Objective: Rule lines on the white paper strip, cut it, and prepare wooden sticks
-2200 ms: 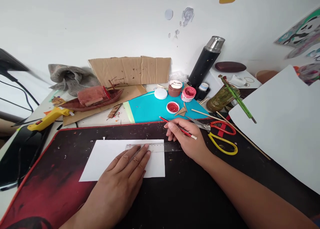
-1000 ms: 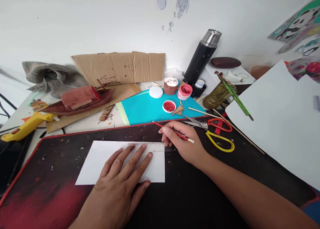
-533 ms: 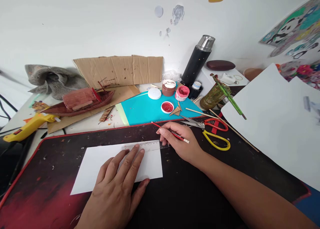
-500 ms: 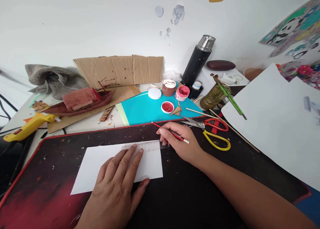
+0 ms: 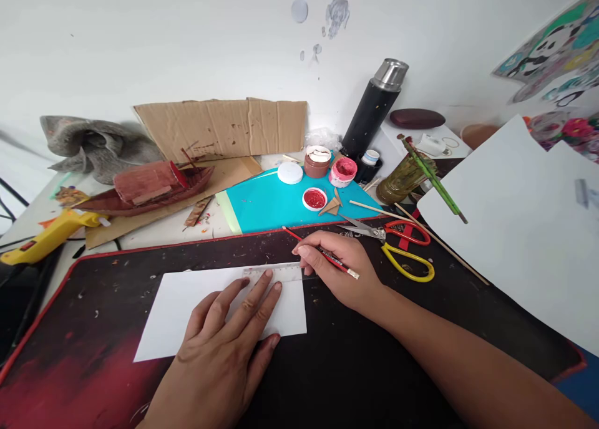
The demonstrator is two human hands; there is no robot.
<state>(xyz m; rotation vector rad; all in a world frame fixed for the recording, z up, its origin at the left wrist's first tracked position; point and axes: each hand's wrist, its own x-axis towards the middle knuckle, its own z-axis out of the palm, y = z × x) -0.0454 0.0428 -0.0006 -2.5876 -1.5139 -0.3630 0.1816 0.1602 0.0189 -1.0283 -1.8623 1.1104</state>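
A white sheet of paper [image 5: 163, 317] lies on the dark mat. Across its upper right part lies a clear ruler [image 5: 287, 272], whose right end runs past the paper's edge. My left hand [image 5: 229, 335] rests flat with fingers spread, its fingertips on the ruler and paper. My right hand [image 5: 344, 267] holds a red pencil [image 5: 340, 264] slantwise, tip pointing up and left, eraser end to the right. The fingertips of that hand are at the ruler's right end; whether they pinch it is hidden.
Scissors [image 5: 402, 254] with red and yellow handles lie right of my right hand. Behind the mat stand open paint jars [image 5: 343, 172], a black flask [image 5: 372, 114] and a brown model boat [image 5: 150, 189]. A yellow glue gun [image 5: 42, 236] lies left; large white sheets [image 5: 505, 229] rise at right.
The ruler has slid slightly right along the paper, and my left fingers have shifted right with it. My right hand keeps the pencil in nearly the same pose. The view has tilted a little.
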